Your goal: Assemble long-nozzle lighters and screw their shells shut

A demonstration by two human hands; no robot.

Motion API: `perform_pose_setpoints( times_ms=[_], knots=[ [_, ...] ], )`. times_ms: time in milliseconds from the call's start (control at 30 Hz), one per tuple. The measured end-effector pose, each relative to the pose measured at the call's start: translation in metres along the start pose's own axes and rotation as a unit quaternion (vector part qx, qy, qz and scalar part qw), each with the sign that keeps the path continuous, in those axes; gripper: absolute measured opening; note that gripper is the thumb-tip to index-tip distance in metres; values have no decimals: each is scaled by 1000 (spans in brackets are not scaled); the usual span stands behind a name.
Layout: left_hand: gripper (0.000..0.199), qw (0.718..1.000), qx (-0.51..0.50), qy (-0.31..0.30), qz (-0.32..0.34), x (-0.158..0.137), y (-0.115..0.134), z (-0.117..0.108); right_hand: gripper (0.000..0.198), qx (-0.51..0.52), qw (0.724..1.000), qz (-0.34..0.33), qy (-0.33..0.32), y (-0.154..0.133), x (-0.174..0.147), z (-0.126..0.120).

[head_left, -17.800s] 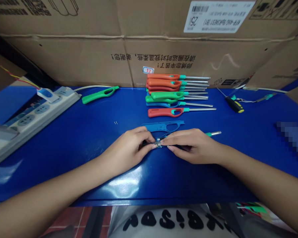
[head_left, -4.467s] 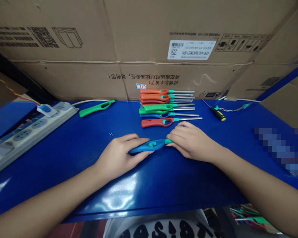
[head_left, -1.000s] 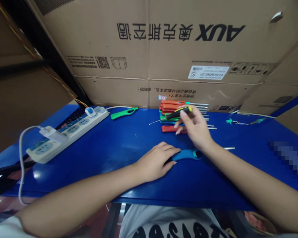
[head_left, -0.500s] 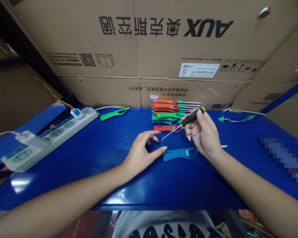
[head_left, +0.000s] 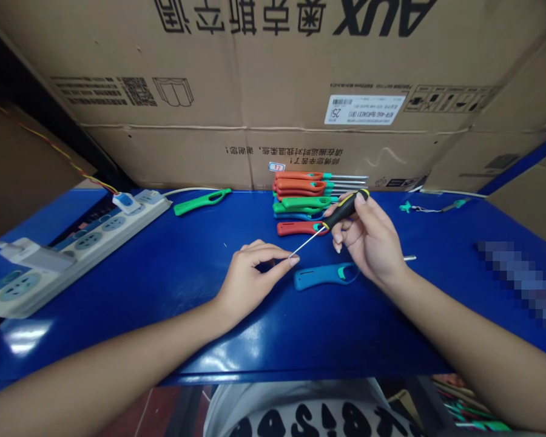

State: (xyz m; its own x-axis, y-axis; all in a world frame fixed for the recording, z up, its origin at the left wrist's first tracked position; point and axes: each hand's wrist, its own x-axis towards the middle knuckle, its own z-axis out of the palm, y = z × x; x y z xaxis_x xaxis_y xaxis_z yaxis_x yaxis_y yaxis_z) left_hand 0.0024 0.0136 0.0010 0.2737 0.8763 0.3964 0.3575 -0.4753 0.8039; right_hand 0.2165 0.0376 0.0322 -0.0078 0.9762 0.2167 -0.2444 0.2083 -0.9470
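Note:
My right hand holds a hook pick by its black and yellow handle. The thin metal shaft slants down to the left. At its end, my left hand is closed, thumb and fingertips pinching the tip, which they hide. Just below the hands a blue utility lighter lies on the table, its metal tube partly hidden behind my right wrist. A red lighter lies beyond the shaft. Further back is a stack of orange lighters and green lighters.
A green lighter casing lies at the back left, near a white power strip with plugs in it. Small teal parts with a wire lie at the back right. A cardboard sheet stands behind the blue table.
My left thumb and fingers, apart before, have closed on the tip of the hook pick. The view has tilted slightly downward. The lighters stay where they were on the table.

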Motion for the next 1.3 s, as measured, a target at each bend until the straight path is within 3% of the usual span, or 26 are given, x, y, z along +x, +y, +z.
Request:
perform_pose_setpoints(
  times_ms=[133, 267, 467, 600, 700, 800, 867, 933, 1000, 1033, 1100, 1167, 1233, 1300],
  knots=[
    [6, 1000, -19, -3, 5, 1, 0, 0, 32, 17, 1000, -2, -18, 1, 1, -3],
    [5, 999, -25, -6, 19, 1, -4, 2, 31, 23, 995, -14, -93, -4, 2, -7],
    [7, 994, -10, -97, 40, -3, -6, 3, 25, -16, 970, -25, -242, -18, 0, -15],
    [6, 989, -9, -134, 61, -3, -3, 3, 33, -74, 953, -55, -290, -26, -7, -16],
    [6, 988, 4, -138, 63, -3, -2, 3, 42, -128, 949, -90, -273, -28, -16, -9],
    [6, 990, 3, -130, 59, -4, -1, 4, 48, -216, 941, -170, -198, -25, -25, -2],
    [5, 990, 1, -129, 62, -6, -1, 5, 53, -287, 907, -278, -134, -20, -29, 0],
    [5, 989, 0, -130, 70, -7, 0, 6, 59, -343, 854, -380, -87, -17, -31, -1],
    [5, 989, -3, -123, 76, -8, 1, 6, 60, -359, 819, -441, -72, -17, -31, -2],
    [5, 990, -6, -117, 79, -7, 1, 6, 57, -352, 816, -451, -80, -18, -31, -3],
    [5, 991, -11, -108, 82, -7, 1, 6, 52, -315, 845, -415, -123, -21, -29, -1],
    [4, 990, -16, -111, 84, -6, 0, 7, 53, -271, 890, -313, -190, -25, -29, 1],
    [4, 989, -18, -119, 90, -6, 0, 8, 57, -238, 917, -228, -226, -26, -28, 4],
    [5, 987, -22, -125, 99, -7, 0, 9, 59, -228, 922, -233, -208, -23, -29, 6]
  ],
)
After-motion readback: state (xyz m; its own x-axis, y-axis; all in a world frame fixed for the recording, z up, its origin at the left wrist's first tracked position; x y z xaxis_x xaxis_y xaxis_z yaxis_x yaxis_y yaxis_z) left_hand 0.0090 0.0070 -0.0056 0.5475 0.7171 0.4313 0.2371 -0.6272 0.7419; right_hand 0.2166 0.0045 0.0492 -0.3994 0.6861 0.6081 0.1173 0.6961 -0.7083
